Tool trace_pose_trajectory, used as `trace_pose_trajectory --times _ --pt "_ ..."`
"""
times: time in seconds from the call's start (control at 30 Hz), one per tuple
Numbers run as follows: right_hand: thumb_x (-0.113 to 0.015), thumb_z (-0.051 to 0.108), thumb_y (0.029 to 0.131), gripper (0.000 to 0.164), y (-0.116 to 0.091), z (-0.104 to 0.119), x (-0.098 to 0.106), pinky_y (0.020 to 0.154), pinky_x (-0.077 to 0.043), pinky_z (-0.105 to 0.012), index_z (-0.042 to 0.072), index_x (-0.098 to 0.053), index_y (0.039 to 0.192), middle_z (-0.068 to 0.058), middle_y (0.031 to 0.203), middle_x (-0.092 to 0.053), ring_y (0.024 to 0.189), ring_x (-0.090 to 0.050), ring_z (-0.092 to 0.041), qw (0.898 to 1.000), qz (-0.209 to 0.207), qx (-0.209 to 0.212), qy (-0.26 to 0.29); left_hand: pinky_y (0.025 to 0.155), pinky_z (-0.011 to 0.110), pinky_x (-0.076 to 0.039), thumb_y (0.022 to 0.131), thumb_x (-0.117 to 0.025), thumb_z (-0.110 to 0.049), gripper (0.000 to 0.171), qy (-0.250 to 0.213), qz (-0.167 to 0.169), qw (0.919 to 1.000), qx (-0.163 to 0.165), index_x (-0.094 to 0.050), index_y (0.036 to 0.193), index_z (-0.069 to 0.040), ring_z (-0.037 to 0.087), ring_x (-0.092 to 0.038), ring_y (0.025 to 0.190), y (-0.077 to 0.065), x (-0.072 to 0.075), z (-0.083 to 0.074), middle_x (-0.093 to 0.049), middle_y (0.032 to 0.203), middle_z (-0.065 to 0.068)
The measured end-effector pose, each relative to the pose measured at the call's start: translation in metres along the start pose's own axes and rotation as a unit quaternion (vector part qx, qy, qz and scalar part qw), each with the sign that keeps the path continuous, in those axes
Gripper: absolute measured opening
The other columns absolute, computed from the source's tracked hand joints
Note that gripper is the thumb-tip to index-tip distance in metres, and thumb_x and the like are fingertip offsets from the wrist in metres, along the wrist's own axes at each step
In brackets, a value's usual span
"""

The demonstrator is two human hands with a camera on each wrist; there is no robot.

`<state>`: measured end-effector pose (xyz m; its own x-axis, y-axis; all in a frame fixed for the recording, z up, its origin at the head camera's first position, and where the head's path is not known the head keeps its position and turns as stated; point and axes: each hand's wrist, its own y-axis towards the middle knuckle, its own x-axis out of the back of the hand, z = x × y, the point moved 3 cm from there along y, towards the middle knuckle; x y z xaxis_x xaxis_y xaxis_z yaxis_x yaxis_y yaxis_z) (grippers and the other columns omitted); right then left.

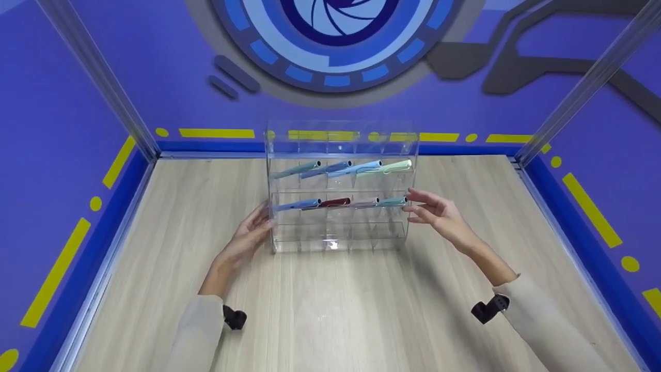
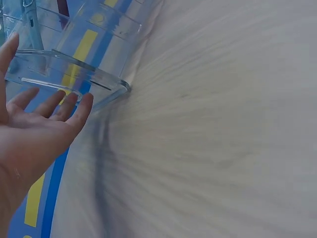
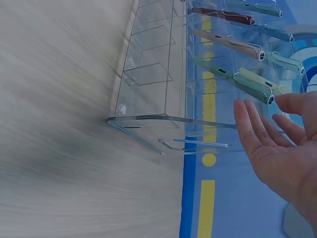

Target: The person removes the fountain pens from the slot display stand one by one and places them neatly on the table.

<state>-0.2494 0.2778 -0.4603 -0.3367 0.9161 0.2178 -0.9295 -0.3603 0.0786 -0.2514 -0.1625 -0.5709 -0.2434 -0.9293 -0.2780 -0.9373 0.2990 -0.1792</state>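
A clear acrylic pen rack [image 1: 310,233] with stepped, divided tiers stands on the wooden table. Its upper row holds a grey-teal pen [image 1: 299,169], a dark blue pen [image 1: 326,169], a light blue pen [image 1: 356,168] and a pale green pen [image 1: 387,168]. Lower down lie a blue pen [image 1: 299,204], a dark red pen [image 1: 334,202], a pale pink pen [image 1: 365,202] and a teal pen [image 3: 237,80]. My left hand [image 1: 249,235] is at the rack's left side panel, fingers spread and loosely bent. At the right panel, my right hand [image 1: 436,213] has extended fingers, fingertips close to the teal pen's end.
The rack's lowest tier, near its front edge, shows bare dividers. Behind it rises a blue-purple printed wall [image 1: 155,93] with yellow marks. Metal corner posts [image 1: 98,77] and side panels bound the table [image 1: 320,310]. Each sleeved wrist carries a small black camera [image 1: 490,308].
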Motion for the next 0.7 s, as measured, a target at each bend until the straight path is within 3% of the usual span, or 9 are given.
trace_pose_trajectory --times 0.2,0.43,0.57,0.7 --pt "-0.055 0.000 0.103 0.052 0.004 -0.004 -0.006 0.094 -0.062 -0.032 -0.011 -0.039 0.150 -0.035 0.150 -0.046 0.112 -0.072 -0.009 1.000 -0.003 -0.019 0.014 0.134 0.044 -0.013 0.106 -0.056 -0.017 0.073 -0.029 0.001 0.9993 -0.024 -0.013 0.165 -0.017 0.027 -0.013 0.161 0.006 0.002 -0.001 -0.014 0.173 0.010" --pt "-0.055 0.003 0.104 0.051 0.008 -0.005 -0.018 0.094 -0.063 -0.033 -0.009 -0.039 0.152 -0.032 0.150 -0.047 0.112 -0.072 -0.010 0.998 -0.005 -0.048 0.032 0.133 0.046 -0.015 0.105 -0.056 -0.011 0.070 -0.021 -0.027 0.9994 -0.009 -0.018 0.164 -0.009 0.030 -0.018 0.159 0.007 0.004 0.005 -0.020 0.171 0.016" --pt "-0.055 0.006 0.105 0.051 0.010 -0.007 -0.021 0.091 -0.063 -0.031 -0.005 -0.041 0.152 -0.028 0.148 -0.052 0.110 -0.073 -0.011 0.997 -0.010 -0.061 0.036 0.131 0.045 -0.023 0.104 -0.058 -0.012 0.066 -0.001 -0.045 0.9989 -0.012 -0.025 0.162 -0.007 0.031 -0.027 0.156 0.008 0.005 0.006 -0.029 0.167 0.017" --pt "-0.056 0.006 0.105 0.051 0.012 -0.012 -0.020 0.089 -0.064 -0.030 -0.003 -0.041 0.153 -0.018 0.139 -0.063 0.105 -0.074 -0.009 0.996 -0.019 -0.071 0.041 0.130 0.045 -0.026 0.104 -0.058 -0.013 0.066 0.033 -0.038 0.9986 -0.017 -0.026 0.161 -0.004 0.033 -0.029 0.155 0.013 0.005 0.005 -0.029 0.167 0.019"
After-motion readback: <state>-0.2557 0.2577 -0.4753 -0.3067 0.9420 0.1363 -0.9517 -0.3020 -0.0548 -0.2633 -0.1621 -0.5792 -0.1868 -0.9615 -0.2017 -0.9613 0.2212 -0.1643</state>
